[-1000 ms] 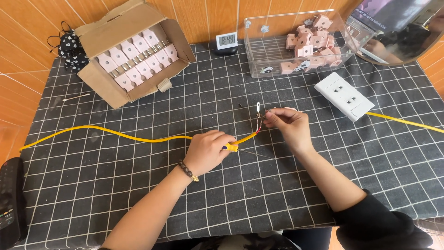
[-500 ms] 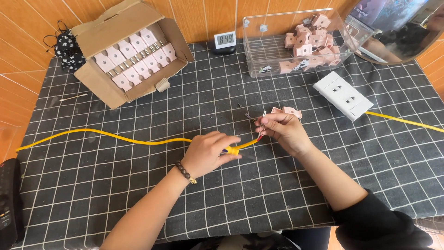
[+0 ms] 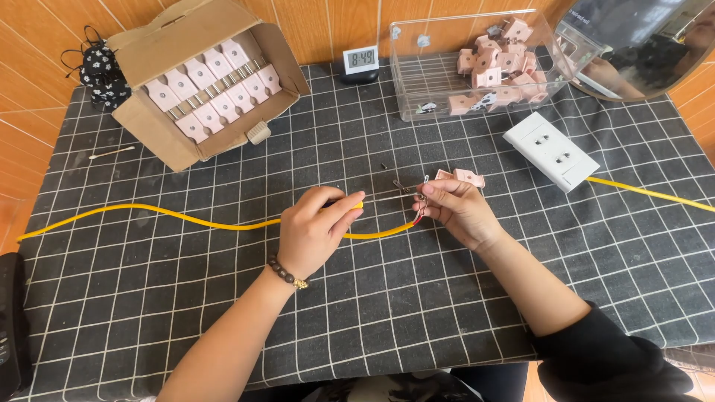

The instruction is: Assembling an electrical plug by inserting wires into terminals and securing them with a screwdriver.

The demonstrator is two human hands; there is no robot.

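Observation:
A yellow cable (image 3: 171, 216) runs across the dark grid-patterned table mat from the left edge to the middle. My left hand (image 3: 313, 227) grips a small yellow-handled tool whose tip (image 3: 357, 205) points right. My right hand (image 3: 454, 208) pinches the cable's stripped end, with bare wires (image 3: 418, 208) showing between the fingers. A pink plug piece (image 3: 468, 177) lies just beyond my right hand's knuckles. The two hands are a short gap apart.
An open cardboard box (image 3: 201, 74) of pink plugs stands at the back left. A clear bin (image 3: 484, 63) with more pink parts, a small digital clock (image 3: 361, 61), a white socket block (image 3: 550, 149) with a yellow cord, and a round mirror (image 3: 640, 45) are behind.
My left hand has slid right along the cable and now shows the yellow tool tip. My right hand has shifted slightly, still holding the wire end.

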